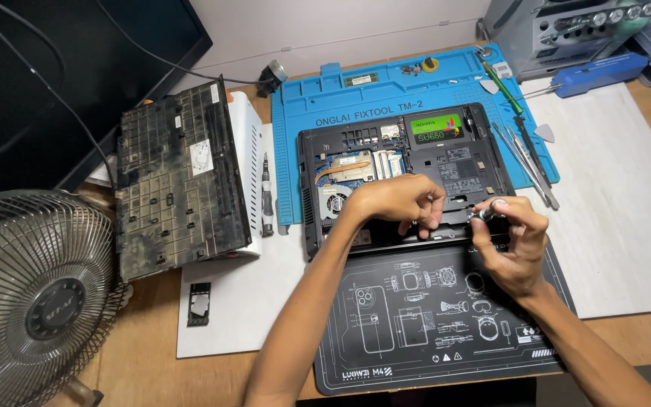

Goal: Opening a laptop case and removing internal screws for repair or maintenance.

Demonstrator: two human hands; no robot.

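Wooden desk [152, 362] carried a blue repair mat [295, 128], and on it I saw the opened laptop [461, 162]. My left hand [397, 203] rested on its lower edge, fingers curled together. My right hand [514, 241] was clamped on a small silver screwdriver [487, 213] at that edge.
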